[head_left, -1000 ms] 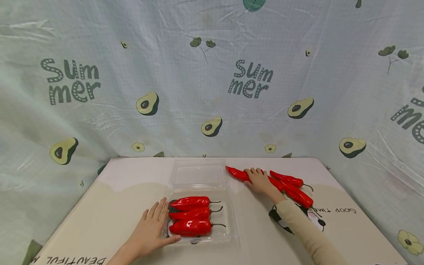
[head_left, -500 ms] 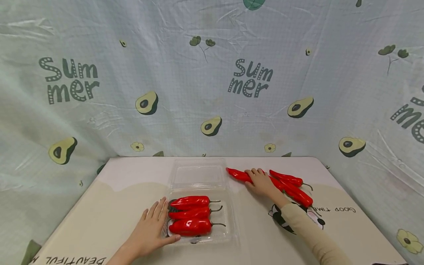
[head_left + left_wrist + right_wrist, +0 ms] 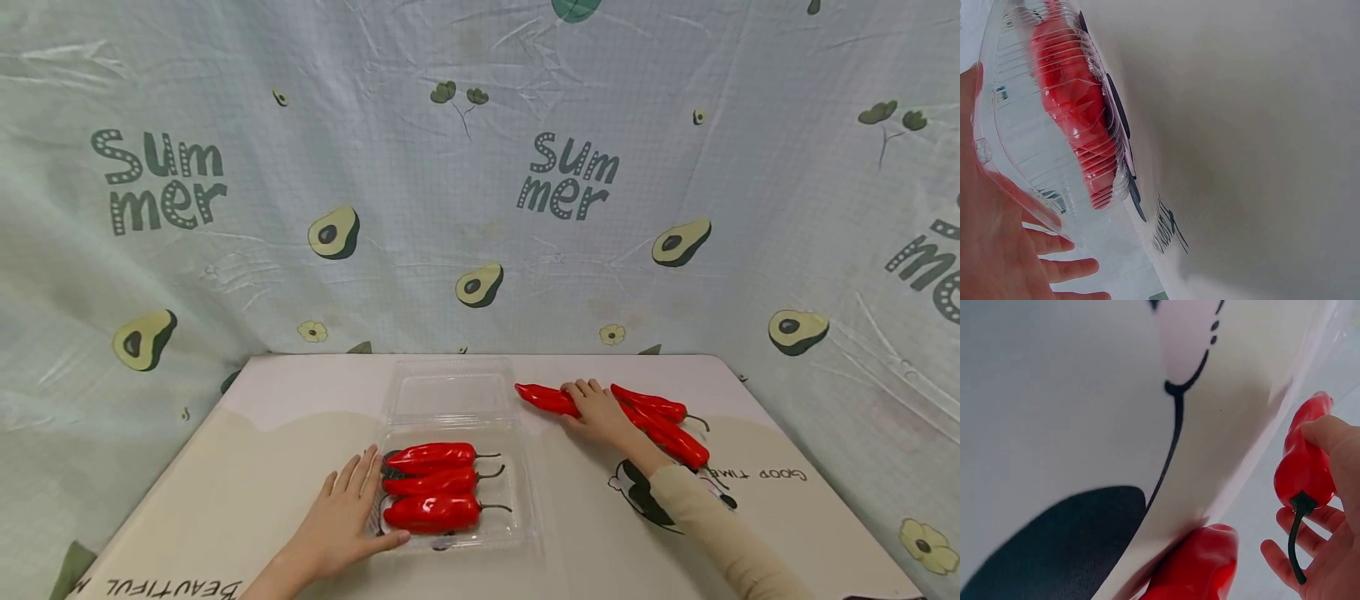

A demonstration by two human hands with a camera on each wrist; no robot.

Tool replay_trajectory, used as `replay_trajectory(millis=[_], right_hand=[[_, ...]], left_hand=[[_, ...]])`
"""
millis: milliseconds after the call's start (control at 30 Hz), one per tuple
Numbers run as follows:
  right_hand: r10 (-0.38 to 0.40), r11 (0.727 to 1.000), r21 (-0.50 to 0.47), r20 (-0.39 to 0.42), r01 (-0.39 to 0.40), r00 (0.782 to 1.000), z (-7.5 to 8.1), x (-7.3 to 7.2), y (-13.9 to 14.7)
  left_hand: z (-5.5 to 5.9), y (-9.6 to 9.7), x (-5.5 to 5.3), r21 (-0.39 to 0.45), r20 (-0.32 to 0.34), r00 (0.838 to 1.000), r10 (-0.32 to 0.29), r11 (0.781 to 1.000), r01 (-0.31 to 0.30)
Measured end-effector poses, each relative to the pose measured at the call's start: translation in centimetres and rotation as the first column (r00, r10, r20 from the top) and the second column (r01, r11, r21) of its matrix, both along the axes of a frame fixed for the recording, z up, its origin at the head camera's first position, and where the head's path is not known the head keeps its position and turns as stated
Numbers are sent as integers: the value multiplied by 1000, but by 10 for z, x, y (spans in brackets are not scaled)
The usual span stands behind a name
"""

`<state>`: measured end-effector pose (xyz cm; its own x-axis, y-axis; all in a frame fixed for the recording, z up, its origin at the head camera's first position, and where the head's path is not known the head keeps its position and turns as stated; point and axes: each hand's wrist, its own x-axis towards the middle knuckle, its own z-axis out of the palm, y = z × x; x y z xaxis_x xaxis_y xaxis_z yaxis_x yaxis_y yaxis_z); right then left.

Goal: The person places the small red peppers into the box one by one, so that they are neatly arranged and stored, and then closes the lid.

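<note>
A clear plastic clamshell box lies with its lid folded back. Inside it three red peppers are side by side, stems to the right. My left hand rests along the box's left side, fingers straight and spread; in the left wrist view the ribbed wall is beside the palm. At the right, my right hand grips a long red pepper from above. The right wrist view shows the thumb and curled fingers around this pepper, its green stem pointing toward the palm.
Two more red peppers lie just right of my right hand, one farther back and one nearer. The pale printed tabletop ends at a hanging curtain with avocado prints.
My right hand has shifted slightly right and nearer along the long pepper, whose tip has come a little nearer. The left hand and the box stay put.
</note>
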<state>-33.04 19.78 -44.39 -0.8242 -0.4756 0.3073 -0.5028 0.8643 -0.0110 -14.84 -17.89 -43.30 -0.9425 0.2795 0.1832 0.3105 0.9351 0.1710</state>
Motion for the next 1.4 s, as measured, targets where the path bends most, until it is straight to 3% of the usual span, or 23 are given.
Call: replay_trajectory(millis=[633, 1033, 1400], right_hand=[[45, 999, 14, -84, -44, 995, 6, 22, 8], [-5, 998, -68, -42, 2, 999, 16, 39, 16], [77, 993, -83, -94, -85, 993, 22, 55, 8]], left_hand=[[3, 2, -2, 16, 63, 998, 24, 1000, -25], [1, 1, -2, 3, 38, 999, 27, 1000, -27], [1, 2, -2, 13, 58, 998, 33, 999, -34]])
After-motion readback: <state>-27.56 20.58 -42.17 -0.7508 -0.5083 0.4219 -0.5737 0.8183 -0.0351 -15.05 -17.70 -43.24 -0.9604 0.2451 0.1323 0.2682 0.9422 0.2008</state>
